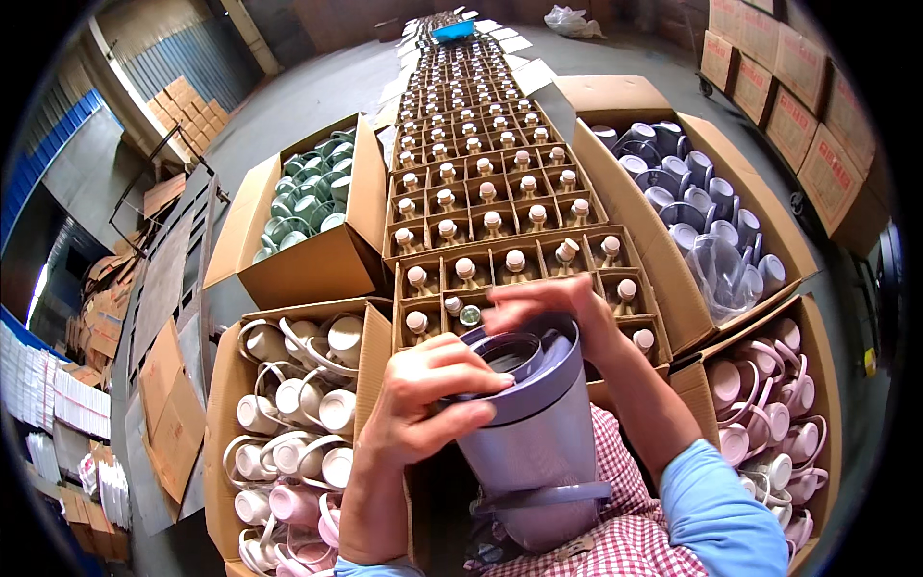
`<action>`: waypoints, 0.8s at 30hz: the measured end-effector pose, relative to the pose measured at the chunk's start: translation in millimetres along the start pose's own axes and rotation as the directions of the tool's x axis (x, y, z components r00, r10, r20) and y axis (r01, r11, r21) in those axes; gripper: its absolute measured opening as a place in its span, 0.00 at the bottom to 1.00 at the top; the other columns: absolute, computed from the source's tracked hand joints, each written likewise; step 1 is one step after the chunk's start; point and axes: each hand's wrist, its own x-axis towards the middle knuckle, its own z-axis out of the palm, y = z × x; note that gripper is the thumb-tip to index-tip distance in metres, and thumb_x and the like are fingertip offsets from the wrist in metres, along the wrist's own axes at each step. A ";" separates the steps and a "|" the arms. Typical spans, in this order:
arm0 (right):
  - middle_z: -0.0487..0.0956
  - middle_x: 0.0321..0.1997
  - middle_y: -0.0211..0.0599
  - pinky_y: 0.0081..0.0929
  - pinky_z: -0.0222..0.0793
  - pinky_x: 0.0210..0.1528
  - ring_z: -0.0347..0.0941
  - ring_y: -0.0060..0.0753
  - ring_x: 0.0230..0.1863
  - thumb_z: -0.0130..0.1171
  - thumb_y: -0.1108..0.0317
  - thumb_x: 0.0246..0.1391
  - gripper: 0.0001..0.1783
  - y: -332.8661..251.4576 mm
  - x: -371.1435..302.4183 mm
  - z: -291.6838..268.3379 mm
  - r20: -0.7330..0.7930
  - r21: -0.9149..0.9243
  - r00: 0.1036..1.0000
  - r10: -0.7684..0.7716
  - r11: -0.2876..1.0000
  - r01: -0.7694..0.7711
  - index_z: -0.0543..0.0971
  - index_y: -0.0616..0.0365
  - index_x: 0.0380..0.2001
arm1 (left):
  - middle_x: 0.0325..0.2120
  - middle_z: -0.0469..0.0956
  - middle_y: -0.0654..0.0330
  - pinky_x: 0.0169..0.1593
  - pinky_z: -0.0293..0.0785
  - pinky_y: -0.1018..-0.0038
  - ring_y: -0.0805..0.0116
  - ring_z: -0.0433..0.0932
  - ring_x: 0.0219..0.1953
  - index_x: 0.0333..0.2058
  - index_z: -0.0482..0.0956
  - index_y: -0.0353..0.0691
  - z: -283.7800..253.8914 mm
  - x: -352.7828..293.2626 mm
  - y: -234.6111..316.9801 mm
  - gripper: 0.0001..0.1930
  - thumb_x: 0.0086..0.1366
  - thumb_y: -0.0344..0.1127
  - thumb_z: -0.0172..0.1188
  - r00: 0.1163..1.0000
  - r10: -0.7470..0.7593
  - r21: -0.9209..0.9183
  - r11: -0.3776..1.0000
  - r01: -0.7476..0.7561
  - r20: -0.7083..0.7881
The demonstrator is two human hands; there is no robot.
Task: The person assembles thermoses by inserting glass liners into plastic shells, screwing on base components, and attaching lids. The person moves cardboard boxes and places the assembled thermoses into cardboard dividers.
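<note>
A lavender-grey tapered flask casing [534, 433] stands tilted in my lap, its wide mouth facing up and a loop handle [543, 497] around its lower part. Inside the mouth sits a ring [512, 356] around a dark opening. My left hand [428, 394] grips the near left rim, thumb and fingertips bent over the edge. Over the far right rim is my right hand [553, 308], its fingers smeared by motion, so its hold is unclear. Just beyond lies a divided carton [558, 234] of glass bottle-like pieces with pale stoppers; one stopper [567, 250] leans.
Open boxes flank me: white and pink handled cups [288, 399] at left, green ones [308, 197] behind, purple ones [702, 192] at right, pink ones [769, 413] nearer. A blue tray [452, 32] rests on the far cartons. Stacked boxes [793, 96] stand at far right.
</note>
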 end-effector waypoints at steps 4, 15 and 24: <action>0.69 0.57 0.56 0.44 0.56 0.64 0.66 0.43 0.60 0.33 0.17 0.39 0.63 31.5 27.5 14.7 0.150 0.538 0.980 0.132 0.820 -0.193 0.64 0.67 0.59 | 0.29 0.79 0.53 0.37 0.74 0.66 0.55 0.78 0.31 0.32 0.81 0.40 56.3 35.1 56.7 0.12 0.54 0.41 0.63 0.962 -0.199 0.632 0.725 0.274 -0.189; 0.70 0.15 0.28 0.25 0.64 0.28 0.65 0.24 0.20 0.44 0.46 0.62 0.30 51.8 43.2 -24.3 -0.020 0.447 0.957 -0.288 0.854 0.266 0.75 0.63 0.48 | 0.19 0.69 0.59 0.24 0.65 0.72 0.64 0.70 0.21 0.33 0.83 0.42 46.1 42.8 59.0 0.11 0.55 0.41 0.61 0.997 -0.015 0.586 0.808 0.060 -0.081; 0.69 0.14 0.23 0.13 0.51 0.16 0.59 0.10 0.14 0.53 0.61 0.57 0.16 -21.9 10.8 8.8 -0.177 -0.013 0.983 0.056 0.998 -0.060 0.81 0.63 0.32 | 0.13 0.67 0.59 0.19 0.59 0.75 0.69 0.67 0.15 0.30 0.83 0.31 4.5 -3.0 -16.2 0.19 0.50 0.45 0.61 0.990 0.105 0.042 0.994 -0.101 -0.100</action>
